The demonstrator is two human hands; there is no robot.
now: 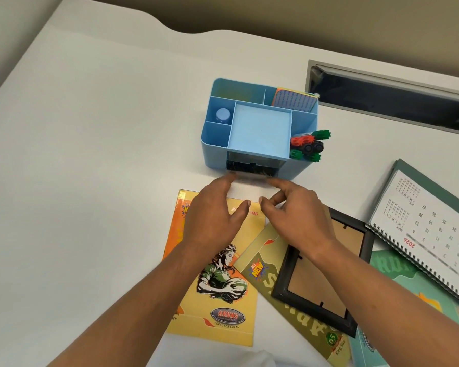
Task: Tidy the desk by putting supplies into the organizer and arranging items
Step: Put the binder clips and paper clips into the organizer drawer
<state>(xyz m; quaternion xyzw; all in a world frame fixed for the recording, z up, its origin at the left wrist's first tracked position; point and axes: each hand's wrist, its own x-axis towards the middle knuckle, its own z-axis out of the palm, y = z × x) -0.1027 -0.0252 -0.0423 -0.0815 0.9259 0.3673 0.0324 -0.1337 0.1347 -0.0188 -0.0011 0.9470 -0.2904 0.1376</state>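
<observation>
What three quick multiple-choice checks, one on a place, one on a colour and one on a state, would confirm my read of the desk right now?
1. Where are the markers?
A. In the right front compartment of the organizer
B. On the calendar
C. In the centre tray

2. What colour is the organizer?
A. Red
B. Blue
C. Black

3. How is the frame placed?
A. Standing upright
B. Lying flat
C. Held in a hand

Key:
1 A, their red, green and black caps stick up from the right front compartment.
2 B, its walls and dividers are all light blue.
3 B, it lies flat, back up, on a notebook, with no hand gripping it.
</observation>
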